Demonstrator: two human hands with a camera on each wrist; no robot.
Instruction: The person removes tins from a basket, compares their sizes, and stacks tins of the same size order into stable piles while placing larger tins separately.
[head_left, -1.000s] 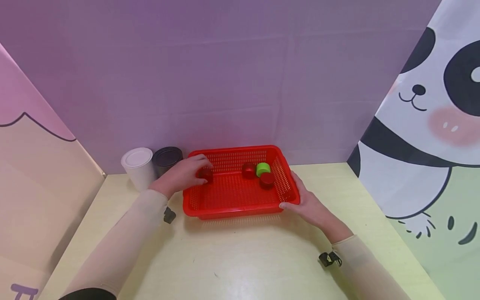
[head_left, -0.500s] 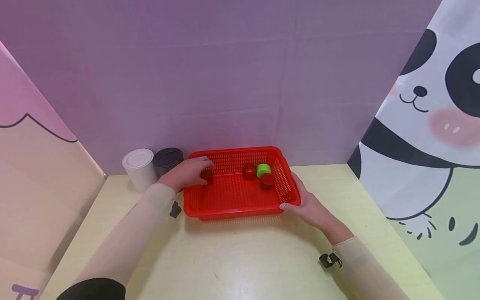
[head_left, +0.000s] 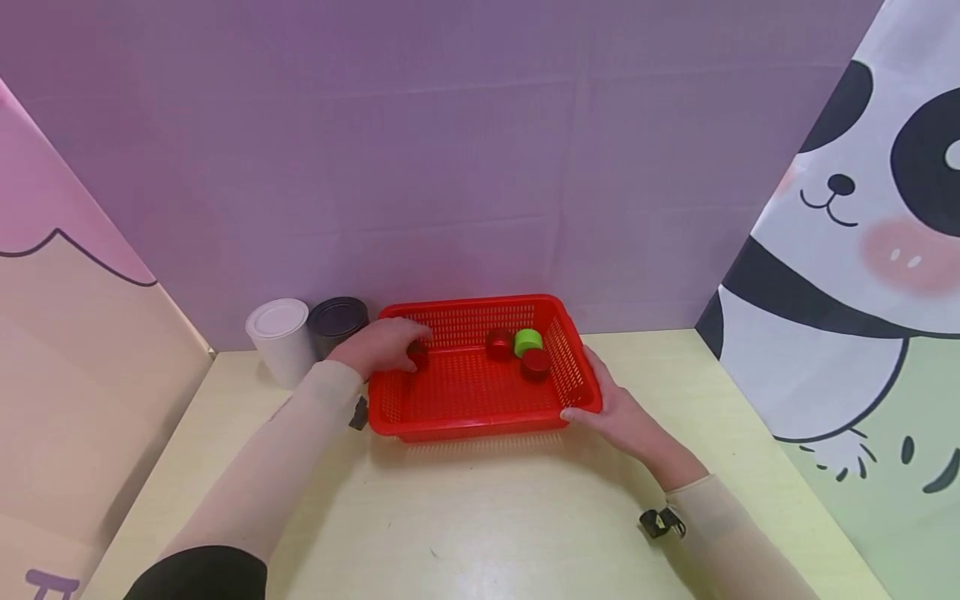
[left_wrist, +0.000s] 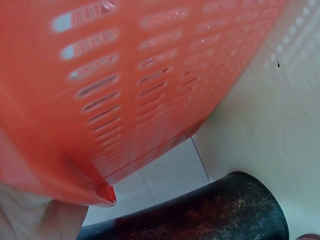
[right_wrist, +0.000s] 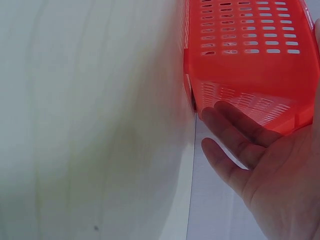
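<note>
A red plastic basket (head_left: 480, 429) with slotted walls sits on the table in the head view. My left hand (head_left: 382, 343) reaches over its left rim, the fingers curved around a small red round piece (head_left: 418, 357) that is partly hidden. At the basket's right side, my right hand (head_left: 618, 417) holds the front corner, the thumb on the rim and the fingers along the outer wall. In the right wrist view the fingers (right_wrist: 235, 125) lie against the red wall. Two more red round pieces, one at the back (head_left: 499, 343) and one in front (head_left: 536, 364), sit beside a green round piece (head_left: 528, 342).
A white lidded canister (head_left: 281, 342) and a black lidded canister (head_left: 337, 325) stand left of the basket, close to the left arm. The purple back wall (head_left: 480, 167) rises just behind the basket. Side panels flank the pale table (head_left: 480, 525).
My left hand and forearm have shifted slightly right, with the small red round piece moving slightly right too. My right hand stays on the basket's corner.
</note>
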